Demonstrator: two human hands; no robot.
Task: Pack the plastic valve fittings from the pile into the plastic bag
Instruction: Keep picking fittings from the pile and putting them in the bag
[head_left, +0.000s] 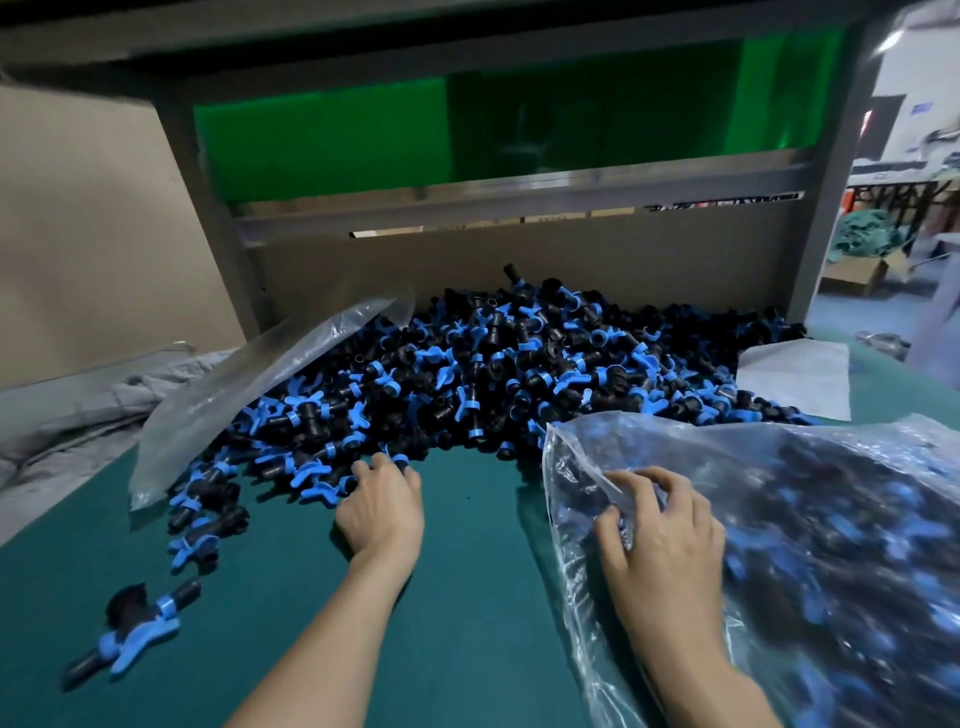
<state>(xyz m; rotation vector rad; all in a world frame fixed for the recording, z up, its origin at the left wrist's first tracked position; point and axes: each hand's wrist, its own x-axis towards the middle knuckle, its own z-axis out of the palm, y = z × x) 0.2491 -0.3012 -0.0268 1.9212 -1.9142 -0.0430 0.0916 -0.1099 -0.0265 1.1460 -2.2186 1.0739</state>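
Left grip (382, 512), fingers curled, rests on fittings (311, 480) at the near edge of the pile (493, 374); a hold cannot be confirmed. Right grip (660, 535) pinches the filled bag (831, 545), right of the pile on the worktop (467, 597).

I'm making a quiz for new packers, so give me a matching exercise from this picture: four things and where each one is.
1 left hand
2 right hand
3 empty bag
4 stray fitting

A grips the filled bag's mouth
B lies apart on the green mat, near left
C fingers at the pile's near edge
D draped over the pile's left side

Pairs: 1-C, 2-A, 3-D, 4-B
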